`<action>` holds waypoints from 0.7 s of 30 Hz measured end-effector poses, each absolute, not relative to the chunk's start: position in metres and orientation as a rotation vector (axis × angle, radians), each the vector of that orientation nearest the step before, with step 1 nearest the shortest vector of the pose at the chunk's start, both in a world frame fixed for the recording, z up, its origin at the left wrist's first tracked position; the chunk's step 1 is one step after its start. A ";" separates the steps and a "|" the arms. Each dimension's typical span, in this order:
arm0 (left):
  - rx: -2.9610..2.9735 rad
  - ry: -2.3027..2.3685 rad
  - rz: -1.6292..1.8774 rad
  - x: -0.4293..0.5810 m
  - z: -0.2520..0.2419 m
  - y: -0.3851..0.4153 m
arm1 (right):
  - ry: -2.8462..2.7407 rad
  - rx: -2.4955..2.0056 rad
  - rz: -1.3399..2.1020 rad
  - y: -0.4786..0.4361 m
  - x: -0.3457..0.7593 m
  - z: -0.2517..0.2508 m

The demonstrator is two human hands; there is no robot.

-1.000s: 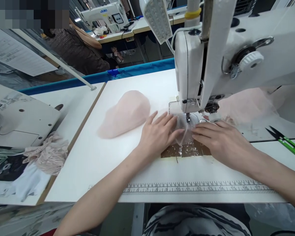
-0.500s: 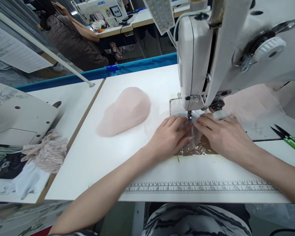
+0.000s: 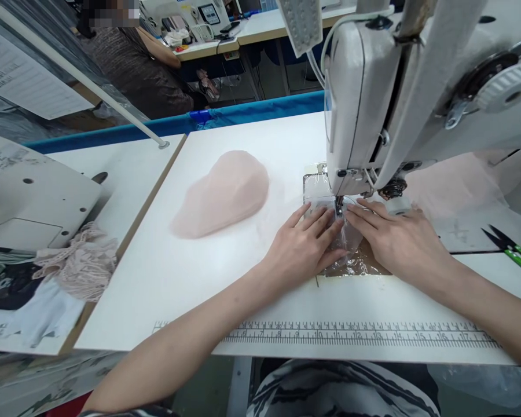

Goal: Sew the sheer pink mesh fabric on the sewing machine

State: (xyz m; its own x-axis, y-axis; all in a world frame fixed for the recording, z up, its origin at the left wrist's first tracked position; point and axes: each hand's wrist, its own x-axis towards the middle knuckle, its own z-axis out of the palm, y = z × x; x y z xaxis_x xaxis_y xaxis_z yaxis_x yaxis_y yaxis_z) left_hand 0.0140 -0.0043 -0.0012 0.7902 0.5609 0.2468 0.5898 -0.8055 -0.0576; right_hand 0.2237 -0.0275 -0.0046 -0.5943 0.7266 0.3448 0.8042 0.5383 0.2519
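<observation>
A white sewing machine (image 3: pixel 364 98) stands over the white table (image 3: pixel 226 278). Under its needle lies a small sheer piece of fabric (image 3: pixel 345 237) on a taped patch. My left hand (image 3: pixel 301 246) lies flat on the piece's left side, fingers stretched toward the needle. My right hand (image 3: pixel 393 237) presses flat on its right side, fingertips right beside the presser foot. A stack of pale pink sheer pieces (image 3: pixel 221 194) sits to the left of my hands, untouched.
More pink fabric (image 3: pixel 451 179) lies behind the machine. Green-handled snips (image 3: pixel 510 252) rest at the right. A printed ruler (image 3: pixel 356 335) runs along the front edge. Lace trim (image 3: pixel 76 260) and another machine bed are on the left; another person sits at a far table.
Both hands have slid forward with the sheer piece toward the needle. The view has shifted slightly closer to the machine.
</observation>
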 end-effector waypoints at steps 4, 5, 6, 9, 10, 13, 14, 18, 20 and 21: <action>-2.845 -0.934 -0.335 0.014 -0.002 -0.004 | -2.565 -1.289 -0.592 -0.026 0.225 -0.007; -2.843 -0.937 -0.340 0.014 -0.002 -0.004 | -2.563 -1.291 -0.595 -0.026 0.225 -0.007; -2.841 -0.939 -0.347 0.014 -0.003 -0.004 | -2.562 -1.292 -0.597 -0.026 0.225 -0.007; -2.834 -0.942 -0.369 0.014 -0.003 -0.004 | -2.560 -1.303 -0.597 -0.025 0.224 -0.008; -2.833 -0.941 -0.375 0.014 -0.004 -0.003 | -2.560 -1.307 -0.594 -0.025 0.224 -0.007; -2.832 -0.941 -0.393 0.014 -0.005 -0.002 | -2.565 -1.312 -0.587 -0.025 0.223 -0.007; -2.832 -0.942 -0.401 0.014 -0.006 -0.002 | -2.567 -1.312 -0.585 -0.025 0.222 -0.007; -2.828 -0.864 -0.506 0.011 -0.006 -0.002 | -2.536 -1.255 -0.595 -0.027 0.222 -0.005; -2.839 -0.752 -0.596 0.008 -0.004 -0.004 | -2.506 -1.178 -0.602 -0.028 0.222 -0.003; -2.846 -0.691 -0.635 0.006 -0.003 -0.005 | -2.501 -1.131 -0.599 -0.029 0.223 -0.003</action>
